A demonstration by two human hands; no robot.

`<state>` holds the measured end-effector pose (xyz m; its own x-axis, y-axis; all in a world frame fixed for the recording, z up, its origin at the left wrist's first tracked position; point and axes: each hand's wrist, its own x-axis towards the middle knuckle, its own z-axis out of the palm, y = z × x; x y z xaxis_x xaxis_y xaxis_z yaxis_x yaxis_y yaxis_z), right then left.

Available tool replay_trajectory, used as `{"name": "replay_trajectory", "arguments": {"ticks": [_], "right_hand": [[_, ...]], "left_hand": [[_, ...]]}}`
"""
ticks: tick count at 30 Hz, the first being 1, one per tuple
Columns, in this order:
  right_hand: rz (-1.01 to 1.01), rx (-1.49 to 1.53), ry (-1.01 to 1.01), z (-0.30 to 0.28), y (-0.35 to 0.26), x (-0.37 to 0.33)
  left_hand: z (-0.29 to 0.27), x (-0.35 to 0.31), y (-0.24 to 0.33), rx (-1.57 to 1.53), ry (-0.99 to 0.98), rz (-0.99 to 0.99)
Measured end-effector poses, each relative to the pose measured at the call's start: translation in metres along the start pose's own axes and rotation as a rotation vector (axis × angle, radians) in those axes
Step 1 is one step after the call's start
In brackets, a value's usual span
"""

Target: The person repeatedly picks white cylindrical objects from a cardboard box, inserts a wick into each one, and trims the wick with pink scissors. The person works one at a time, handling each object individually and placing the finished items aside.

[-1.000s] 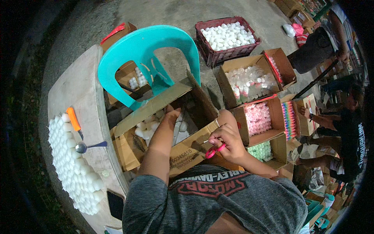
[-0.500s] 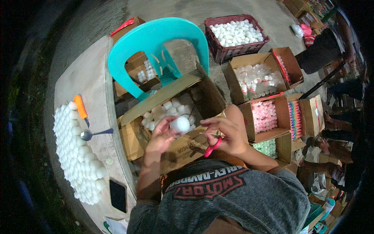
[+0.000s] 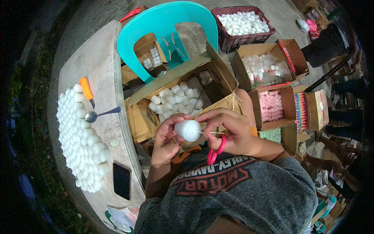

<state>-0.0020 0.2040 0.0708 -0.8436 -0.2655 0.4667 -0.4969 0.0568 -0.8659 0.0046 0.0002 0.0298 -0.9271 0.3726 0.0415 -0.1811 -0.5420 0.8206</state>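
Observation:
A white cylindrical candle (image 3: pixel 187 130) lies tilted in my left hand (image 3: pixel 166 136), fingers and thumb curled round its side. My right hand (image 3: pixel 235 130) is closed beside it, pinching a thin pale wick (image 3: pixel 212 132) whose tip meets the candle's end face. The pink handle loops of a pair of scissors (image 3: pixel 216 149) hang from the same right hand; their blades are hidden. Just beyond my hands, an opened cardboard box (image 3: pixel 150 92) holds a pile of white candles (image 3: pixel 171 100).
On the left table (image 3: pixel 104 78) stand rows of white candles (image 3: pixel 76 132), an orange-handled knife (image 3: pixel 86 89), a spoon (image 3: pixel 91 116) and a phone (image 3: pixel 122 180). A turquoise chair (image 3: pixel 128 33) and a maroon crate (image 3: pixel 243 40) stand beyond. Boxes of pink candles (image 3: pixel 270 105) are at right.
Both hands have come closer together, and the wick now reaches the candle's end face. The candle has turned toward the right hand. The whole view has shifted slightly.

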Motion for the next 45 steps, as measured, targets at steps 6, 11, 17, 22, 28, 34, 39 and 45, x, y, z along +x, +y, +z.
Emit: {"name": "replay_trajectory", "arguments": {"ticks": [6,11,17,22,28,34,39,45], "right_hand": [[0.095,0.045,0.004,-0.001,-0.010,0.000],[0.126,0.064,-0.009,-0.003,-0.013,0.000],[0.232,0.072,-0.085,-0.010,-0.014,0.001],[0.244,0.024,-0.069,-0.011,-0.018,0.002],[0.189,-0.026,-0.072,-0.011,-0.019,0.003],[-0.051,-0.193,-0.112,-0.012,-0.016,-0.003],[-0.222,-0.495,-0.044,-0.012,-0.016,0.000],[-0.333,-0.654,-0.028,-0.013,-0.020,0.002]], "left_hand": [[-0.002,-0.002,0.005,0.197,-0.051,0.077],[0.001,-0.005,0.007,0.243,-0.044,0.113],[0.002,-0.005,0.013,0.396,-0.098,0.164],[0.003,-0.006,0.014,0.430,-0.097,0.186],[0.006,-0.007,0.014,0.402,-0.092,0.226],[0.008,-0.011,0.014,0.391,-0.025,0.217],[0.007,-0.010,0.018,0.426,-0.010,0.217],[0.008,-0.011,0.020,0.362,0.029,0.198]]}}
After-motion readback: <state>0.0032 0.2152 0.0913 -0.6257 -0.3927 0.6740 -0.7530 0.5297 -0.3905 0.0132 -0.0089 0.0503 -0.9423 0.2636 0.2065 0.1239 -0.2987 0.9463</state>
